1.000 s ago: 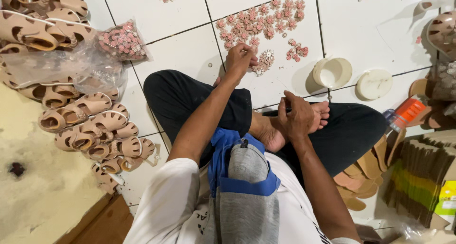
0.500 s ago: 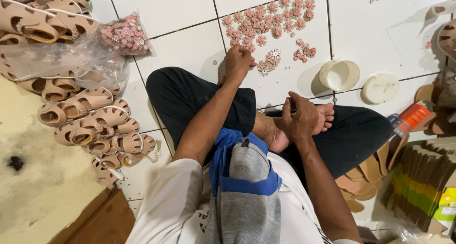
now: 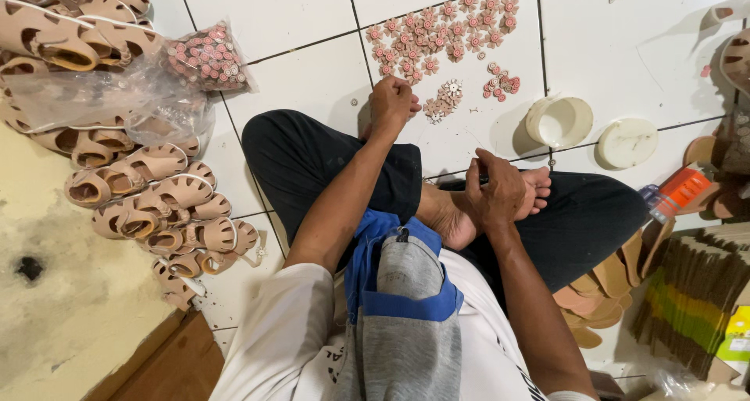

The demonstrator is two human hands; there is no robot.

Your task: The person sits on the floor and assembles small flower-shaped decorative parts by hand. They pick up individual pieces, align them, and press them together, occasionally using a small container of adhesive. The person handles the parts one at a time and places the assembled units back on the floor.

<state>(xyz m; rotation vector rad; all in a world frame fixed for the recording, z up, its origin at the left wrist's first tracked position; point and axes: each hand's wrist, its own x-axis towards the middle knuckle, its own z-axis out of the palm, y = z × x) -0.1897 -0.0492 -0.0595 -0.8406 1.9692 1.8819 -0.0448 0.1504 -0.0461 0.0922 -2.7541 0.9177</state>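
Left hand (image 3: pixel 393 103) curled, fingertips down on white tiled floor (image 3: pixel 312 65) beside small pale flower pieces (image 3: pixel 443 100), pinch itself hidden, pink flower ornaments (image 3: pixel 441 35) spread just beyond, right hand (image 3: pixel 498 188) loosely closed over bare foot (image 3: pixel 469 210), beige sandals (image 3: pixel 156 206) piled left

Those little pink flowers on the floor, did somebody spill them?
They look laid out, not spilled. The pink flowers sit face up in a loose patch on the white tiles, with a paler clump beside the left hand. More stay in a plastic bag. Nothing looks broken.
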